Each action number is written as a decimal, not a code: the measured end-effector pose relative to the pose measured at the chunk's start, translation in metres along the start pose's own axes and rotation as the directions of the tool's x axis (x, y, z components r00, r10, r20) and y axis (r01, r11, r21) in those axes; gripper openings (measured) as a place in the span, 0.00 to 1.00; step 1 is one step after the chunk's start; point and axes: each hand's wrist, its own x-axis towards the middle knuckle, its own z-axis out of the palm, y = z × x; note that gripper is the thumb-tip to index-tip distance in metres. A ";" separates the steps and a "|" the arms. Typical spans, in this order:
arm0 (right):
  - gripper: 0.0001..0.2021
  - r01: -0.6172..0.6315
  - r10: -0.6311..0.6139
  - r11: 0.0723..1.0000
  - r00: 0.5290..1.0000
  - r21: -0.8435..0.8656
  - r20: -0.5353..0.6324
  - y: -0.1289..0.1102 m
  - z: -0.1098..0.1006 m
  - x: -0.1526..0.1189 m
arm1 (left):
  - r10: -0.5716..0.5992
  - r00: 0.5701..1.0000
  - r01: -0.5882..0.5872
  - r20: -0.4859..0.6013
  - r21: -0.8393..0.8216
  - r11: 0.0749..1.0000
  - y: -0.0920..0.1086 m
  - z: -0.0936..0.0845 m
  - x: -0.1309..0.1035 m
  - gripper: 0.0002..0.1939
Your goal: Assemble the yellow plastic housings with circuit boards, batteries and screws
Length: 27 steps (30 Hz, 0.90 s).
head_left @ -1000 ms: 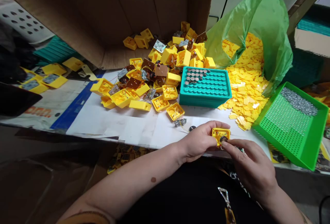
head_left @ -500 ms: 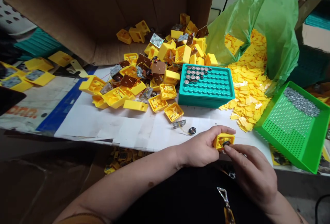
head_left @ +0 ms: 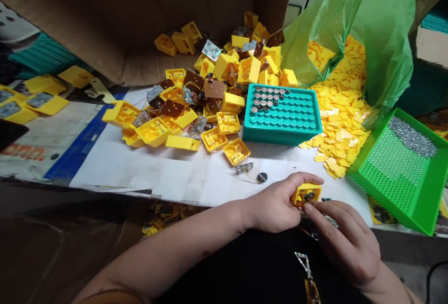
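Casing (head_left: 303, 192) near table edge (head_left: 150, 189)

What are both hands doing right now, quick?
Left hand: closed, holding a yellow case.
Right hand: at the case's near edge; grip cannot be told.

And here the left hand (head_left: 276, 208) is gripping a small yellow case (head_left: 311, 186) at the table's (head_left: 122, 173) near edge, a round black part (head_left: 309, 196) sitting inside it. The right hand (head_left: 350, 236) is meeting it, fingertips touching the case's near side. Just beyond, a loose black disc (head_left: 262, 177) is lying near the front. Farther back, a teal tray (head_left: 297, 119) is carrying rows of button cells (head_left: 266, 97)! Yellow cases (head_left: 227, 68) are crowding a cardboard box (head_left: 175, 5); yellow chips (head_left: 339, 129) are spreading before a green bag (head_left: 388, 47), and a green basket (head_left: 402, 192) is holding screws (head_left: 413, 138).
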 end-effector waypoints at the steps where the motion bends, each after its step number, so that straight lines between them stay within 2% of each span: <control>1: 0.19 -0.042 0.042 0.999 0.999 -0.001 -0.026 0.000 0.001 0.001 | -0.004 1.000 0.004 0.001 0.015 1.000 -0.001 0.000 0.000 0.34; 5: 0.17 -0.263 0.272 0.960 0.957 0.091 -0.101 0.000 0.006 0.011 | -0.010 1.000 0.011 0.009 -0.055 0.998 -0.002 0.000 0.002 0.33; 8: 0.12 -0.333 0.348 0.934 0.931 0.129 -0.113 0.002 0.005 0.019 | -0.027 0.999 0.020 -0.041 -0.147 0.989 0.003 0.000 0.002 0.29; 11: 0.09 -0.337 0.348 0.936 0.930 0.105 -0.119 0.006 0.004 0.025 | -0.146 0.982 0.112 -0.122 -0.252 0.961 0.011 0.002 0.002 0.20; 13: 0.11 -0.304 0.313 0.948 0.944 0.097 -0.100 0.009 0.004 0.026 | -0.221 0.960 0.148 -0.170 -0.361 0.921 0.014 0.005 0.002 0.16; 16: 0.19 -0.204 0.202 0.979 0.976 -0.011 -0.080 0.010 0.007 0.021 | -0.255 0.932 0.117 -0.256 -0.456 0.883 0.015 0.010 0.004 0.12; 19: 0.27 -0.142 0.129 0.981 0.986 -0.135 -0.104 0.010 0.011 0.012 | -0.256 0.914 0.097 -0.314 -0.445 0.890 0.014 0.012 0.007 0.11; 21: 0.28 -0.167 0.153 0.980 0.980 -0.108 -0.127 0.009 0.012 0.008 | -0.246 0.909 0.095 -0.337 -0.407 0.909 0.014 0.012 0.008 0.10; 23: 0.26 -0.188 0.183 0.981 0.978 -0.045 -0.102 0.009 0.013 0.008 | -0.251 0.906 0.103 -0.342 -0.397 0.912 0.015 0.012 0.010 0.09; 27: 0.22 -0.173 0.174 0.984 0.985 0.042 -0.021 0.012 0.013 0.014 | -0.318 0.888 0.127 -0.331 -0.488 0.864 0.019 0.012 0.012 0.06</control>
